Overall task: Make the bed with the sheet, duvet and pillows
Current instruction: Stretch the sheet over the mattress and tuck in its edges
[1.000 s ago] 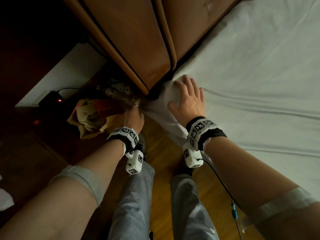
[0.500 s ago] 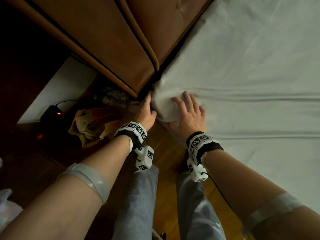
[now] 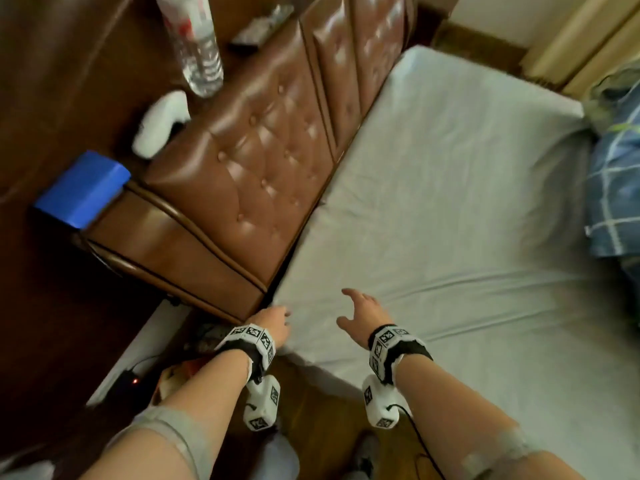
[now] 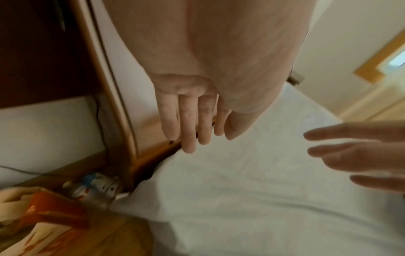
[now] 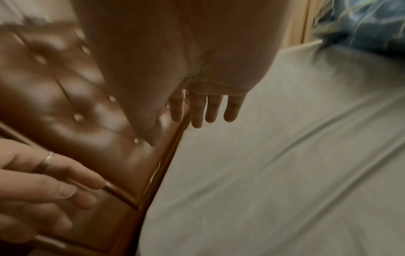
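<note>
Both hands hovering empty, fingers loose: left hand [image 3: 275, 323] at sheet [image 3: 450, 209] corner, right hand [image 3: 363, 315] at 3 o'clock. Sweep creases flat toward 3 o'clock.

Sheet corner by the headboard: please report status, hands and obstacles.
Left hand open, right hand open, both empty. Sheet covers the corner. Blue checked bedding bunched at far side.
</note>
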Action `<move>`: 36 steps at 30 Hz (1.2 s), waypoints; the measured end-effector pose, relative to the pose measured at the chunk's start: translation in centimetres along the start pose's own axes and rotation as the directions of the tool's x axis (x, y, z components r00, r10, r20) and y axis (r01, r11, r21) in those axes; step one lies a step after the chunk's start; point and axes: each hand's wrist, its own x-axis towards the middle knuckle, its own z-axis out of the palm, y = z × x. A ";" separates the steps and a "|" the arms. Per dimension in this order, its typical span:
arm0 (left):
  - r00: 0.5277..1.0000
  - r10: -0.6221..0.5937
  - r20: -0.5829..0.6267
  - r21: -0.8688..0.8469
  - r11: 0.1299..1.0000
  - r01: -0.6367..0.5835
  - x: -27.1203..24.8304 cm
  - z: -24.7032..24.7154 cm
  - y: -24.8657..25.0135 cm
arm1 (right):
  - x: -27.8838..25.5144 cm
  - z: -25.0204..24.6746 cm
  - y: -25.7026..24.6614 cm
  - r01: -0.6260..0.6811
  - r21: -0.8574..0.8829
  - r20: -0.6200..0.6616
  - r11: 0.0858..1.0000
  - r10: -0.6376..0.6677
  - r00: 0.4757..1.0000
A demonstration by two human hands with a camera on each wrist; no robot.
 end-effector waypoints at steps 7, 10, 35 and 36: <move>0.980 0.116 -0.159 0.060 0.992 -0.108 -11.2 -8.8 9.8 | -10.4 -13.5 2.1 0.038 0.055 -0.144 0.998 -0.030 0.989; 0.977 0.129 -0.172 0.091 0.989 -0.115 -13.9 -9.8 12.7 | -13.5 -16.2 4.0 0.038 0.086 -0.168 0.996 -0.023 0.986; 0.974 -0.213 0.077 -0.161 0.962 0.223 6.8 9.8 -7.3 | -2.2 19.0 5.0 -0.450 0.498 0.285 0.741 0.350 0.892; 0.966 -0.240 0.096 -0.214 0.943 0.255 8.3 11.6 -8.9 | -1.7 21.4 5.3 -0.463 0.518 0.291 0.719 0.361 0.886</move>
